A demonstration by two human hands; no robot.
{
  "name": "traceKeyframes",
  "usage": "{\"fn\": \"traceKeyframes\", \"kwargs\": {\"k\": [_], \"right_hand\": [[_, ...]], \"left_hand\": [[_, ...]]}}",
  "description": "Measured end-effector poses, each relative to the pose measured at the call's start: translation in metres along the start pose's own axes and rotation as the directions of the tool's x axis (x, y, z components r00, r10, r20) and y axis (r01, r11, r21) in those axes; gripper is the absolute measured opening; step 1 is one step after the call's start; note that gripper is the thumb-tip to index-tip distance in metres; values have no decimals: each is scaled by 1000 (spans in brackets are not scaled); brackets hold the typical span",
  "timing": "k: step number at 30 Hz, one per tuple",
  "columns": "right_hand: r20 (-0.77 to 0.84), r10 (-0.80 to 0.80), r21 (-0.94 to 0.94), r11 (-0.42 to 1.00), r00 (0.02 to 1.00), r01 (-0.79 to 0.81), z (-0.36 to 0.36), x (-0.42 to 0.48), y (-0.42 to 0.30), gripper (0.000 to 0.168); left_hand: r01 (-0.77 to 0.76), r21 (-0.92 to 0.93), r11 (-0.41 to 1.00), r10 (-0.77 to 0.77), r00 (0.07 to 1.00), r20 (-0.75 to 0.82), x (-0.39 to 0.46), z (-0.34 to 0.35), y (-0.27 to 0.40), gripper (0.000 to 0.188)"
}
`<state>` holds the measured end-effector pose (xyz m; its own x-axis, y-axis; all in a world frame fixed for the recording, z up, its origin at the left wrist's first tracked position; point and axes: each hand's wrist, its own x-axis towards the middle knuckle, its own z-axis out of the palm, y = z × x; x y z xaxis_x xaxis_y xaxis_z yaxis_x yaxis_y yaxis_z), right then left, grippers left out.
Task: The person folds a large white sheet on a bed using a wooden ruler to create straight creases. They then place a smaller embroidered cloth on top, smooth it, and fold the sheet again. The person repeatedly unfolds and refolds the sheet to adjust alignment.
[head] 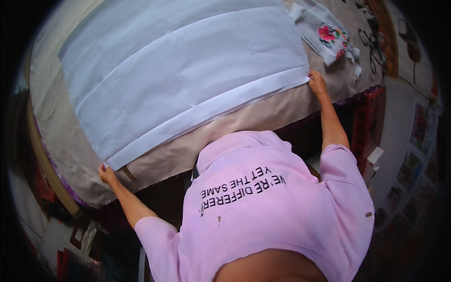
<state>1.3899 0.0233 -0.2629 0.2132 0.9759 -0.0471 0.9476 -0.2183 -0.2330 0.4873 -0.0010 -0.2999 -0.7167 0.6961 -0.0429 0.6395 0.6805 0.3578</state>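
A large sheet of pale blue-white fabric [183,67] lies spread over a beige cloth-covered table [169,157]. Along its near side runs a folded band [208,108] of the same fabric. My left hand [106,174] pinches the band's left corner between thumb and fingers. At the opposite end, my right hand [317,82] grips the right corner. Between the two hands the band stretches in a nearly straight line. A long crease crosses the fabric farther from me.
White cloth with an embroidered red flower [327,33] lies crumpled at the table's upper right. Beyond it are black-handled scissors [371,46]. A brown strip [127,172] rests near my left hand. A red plastic crate [366,120] stands below the table's right side.
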Motion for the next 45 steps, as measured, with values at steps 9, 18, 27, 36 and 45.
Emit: {"fn": "traceKeyframes", "kwargs": {"k": [9, 18, 27, 36, 45], "right_hand": [[-110, -144, 25, 989, 983, 148, -25, -13, -63, 23], [110, -415, 77, 910, 903, 408, 3, -39, -170, 35], [-7, -390, 176, 906, 921, 385, 12, -42, -163, 6], [-52, -375, 170, 910, 926, 378, 12, -46, -163, 6], [-53, -343, 175, 922, 938, 346, 13, -51, -166, 6]], "left_hand": [[-487, 183, 854, 516, 839, -172, -47, -2, 111, 31], [-849, -218, 481, 876, 477, 78, -189, 61, 269, 31], [-860, -180, 478, 878, 462, 127, -218, 84, 278, 31], [-875, -130, 466, 883, 450, 134, -218, 88, 276, 33], [-840, -80, 537, 834, 514, 202, -219, 91, 270, 33]]}}
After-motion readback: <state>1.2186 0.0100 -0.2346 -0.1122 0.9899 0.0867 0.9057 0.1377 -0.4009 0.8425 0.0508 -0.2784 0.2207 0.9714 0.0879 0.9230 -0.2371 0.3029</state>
